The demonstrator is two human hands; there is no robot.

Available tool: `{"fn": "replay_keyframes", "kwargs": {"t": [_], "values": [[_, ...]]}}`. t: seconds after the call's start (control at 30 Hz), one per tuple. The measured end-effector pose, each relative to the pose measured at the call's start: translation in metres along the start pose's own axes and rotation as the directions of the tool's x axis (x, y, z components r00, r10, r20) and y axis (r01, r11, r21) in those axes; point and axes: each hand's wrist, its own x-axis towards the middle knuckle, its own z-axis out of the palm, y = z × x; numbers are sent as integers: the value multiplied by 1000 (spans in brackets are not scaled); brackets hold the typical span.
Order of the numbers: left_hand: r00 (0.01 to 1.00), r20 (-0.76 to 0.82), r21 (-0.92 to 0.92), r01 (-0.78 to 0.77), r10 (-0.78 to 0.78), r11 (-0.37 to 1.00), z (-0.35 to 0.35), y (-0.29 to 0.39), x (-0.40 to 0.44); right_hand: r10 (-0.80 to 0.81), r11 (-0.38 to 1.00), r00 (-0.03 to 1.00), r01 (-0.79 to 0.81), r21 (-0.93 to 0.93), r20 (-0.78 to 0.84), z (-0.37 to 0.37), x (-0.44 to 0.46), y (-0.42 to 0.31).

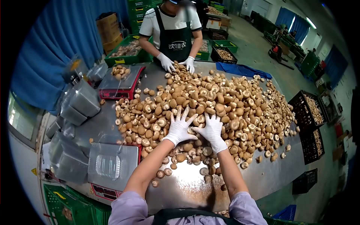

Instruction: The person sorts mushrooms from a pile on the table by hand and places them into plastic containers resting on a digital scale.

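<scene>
Mushrooms [211, 95]: heap under, beyond & both sides of hands, nearly all loose. L hand [181, 130] & R hand [213, 132] on it, fingers spread, no grip seen. Few on scale [131, 79] fwd-left of L hand; clear tray [107, 167] back-left.

Bright glare whitens the metal table [184, 173]; fisheye distortion bends dark-cornered edges.
</scene>
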Motion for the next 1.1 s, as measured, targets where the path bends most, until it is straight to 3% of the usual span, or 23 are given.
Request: {"fn": "replay_keyframes", "kwargs": {"t": [0.03,0.07,0.13,0.27,0.3,0.33,0.43,0.47,0.53,0.63,0.83,0.93,1.07,1.1], "values": [[999,42,-18,21,-20,1000,-2,-4,8,43,999,996,-42,-13,77,-2,9,-4],[995,92,14,46,-47,999,-4,-7,16,-17,1000,1000,17,2,7,-3,16,-6],[986,148,5,80,-80,997,-12,-13,29,7,996,991,-19,92,134,-6,35,-7],[980,197,-24,40,-35,999,-20,-14,30,-74,988,996,66,140,54,4,28,0],[983,185,-35,16,-9,999,-20,-14,24,-61,984,987,35,174,147,-5,23,-2],[981,195,-32,0,6,1000,-23,-11,16,-39,996,986,25,88,165,-6,14,-4],[991,124,-12,-38,39,999,-14,-11,-13,-103,984,987,84,155,120,-3,-11,0],[993,120,-49,-13,19,999,-10,-11,-24,-96,990,979,75,121,179,-5,-17,-2],[993,117,-125,14,1,992,-4,-13,-48,-193,980,971,184,75,137,0,-31,-4],[999,50,-63,3,0,998,-2,-8,-74,-201,979,947,185,88,251,-1,-48,-22],[998,14,-33,54,-53,998,-16,4,-122,-271,959,955,257,119,119,-1,-88,-32],[972,233,-38,49,-39,998,-1,1,-164,-300,939,951,279,201,81,-2,-103,-29],[985,161,-77,76,-63,994,14,24,-201,-360,918,931,343,198,56,5,-136,-23],[982,150,-102,135,-119,986,17,30,-208,-329,926,936,293,237,128,0,-143,-25]]}}
